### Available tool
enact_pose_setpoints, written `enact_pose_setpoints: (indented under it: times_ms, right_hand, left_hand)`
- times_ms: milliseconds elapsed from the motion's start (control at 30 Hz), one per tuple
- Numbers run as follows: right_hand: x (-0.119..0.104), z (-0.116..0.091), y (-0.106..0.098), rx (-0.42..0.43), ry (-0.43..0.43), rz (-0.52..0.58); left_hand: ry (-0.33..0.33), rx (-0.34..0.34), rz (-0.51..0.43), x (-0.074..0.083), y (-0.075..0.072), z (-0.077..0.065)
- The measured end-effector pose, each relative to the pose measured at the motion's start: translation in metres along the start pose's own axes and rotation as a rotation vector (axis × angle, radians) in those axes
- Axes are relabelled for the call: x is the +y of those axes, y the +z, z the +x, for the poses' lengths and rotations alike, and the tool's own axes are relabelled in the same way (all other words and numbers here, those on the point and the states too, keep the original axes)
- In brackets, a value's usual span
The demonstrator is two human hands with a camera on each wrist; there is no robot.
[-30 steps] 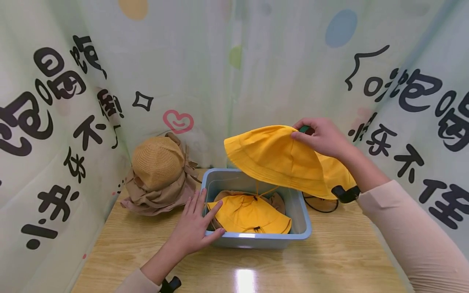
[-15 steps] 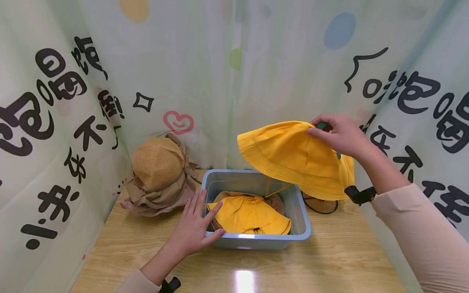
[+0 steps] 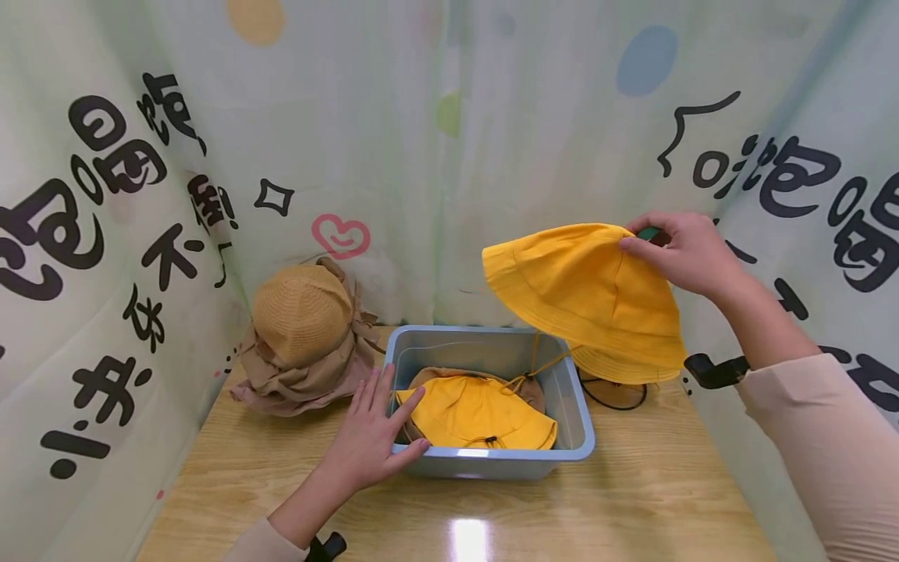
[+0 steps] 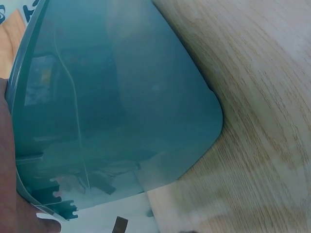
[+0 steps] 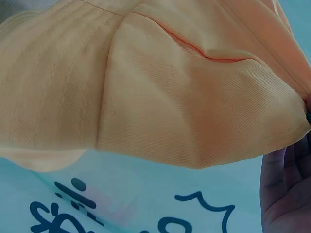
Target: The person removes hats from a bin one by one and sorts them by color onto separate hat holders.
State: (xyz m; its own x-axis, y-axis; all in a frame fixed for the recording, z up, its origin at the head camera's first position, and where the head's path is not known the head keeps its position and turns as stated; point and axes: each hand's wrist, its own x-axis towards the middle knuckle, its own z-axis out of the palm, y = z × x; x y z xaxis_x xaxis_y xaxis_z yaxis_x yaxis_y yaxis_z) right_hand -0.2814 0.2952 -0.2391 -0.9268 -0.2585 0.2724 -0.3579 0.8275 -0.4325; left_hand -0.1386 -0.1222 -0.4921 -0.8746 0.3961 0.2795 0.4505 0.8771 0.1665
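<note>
Right hand (image 3: 677, 246): pinching the hat's crown
Hat (image 3: 583, 293): hanging left of and below that hand
Cord (image 3: 537, 350): trails down-left of the right hand into the bin (image 3: 492, 453); tbh could snag the lower hat (image 3: 477, 414) and drag it along
Left hand (image 3: 372, 437): spread on the bin's rim, not gripping, so a snag might skid the bin

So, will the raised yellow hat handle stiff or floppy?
The raised yellow hat is probably floppy: pinched at the crown by the right hand, its cloth drapes down. It is likely light, as one hand holds it up. Its cord might snag, since it dangles over the blue bin.
</note>
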Motion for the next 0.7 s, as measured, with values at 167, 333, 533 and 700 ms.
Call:
enact_pose_setpoints:
  times_ms: [167, 333, 533, 700]
  right_hand:
    - [0.006, -0.004, -0.005, 0.009, 0.026, 0.015]
    - [0.011, -0.005, -0.007, 0.010, 0.050, -0.023]
    - [0.018, -0.005, -0.010, 0.016, 0.070, -0.031]
    - [0.027, -0.007, -0.015, 0.030, 0.106, -0.030]
  left_hand:
    - [0.006, -0.007, 0.001, 0.001, 0.000, 0.001]
    - [0.005, -0.008, -0.006, 0.000, 0.001, 0.001]
    - [0.004, -0.002, -0.007, -0.002, 0.004, 0.000]
    - [0.007, -0.003, -0.007, -0.002, 0.002, 0.000]
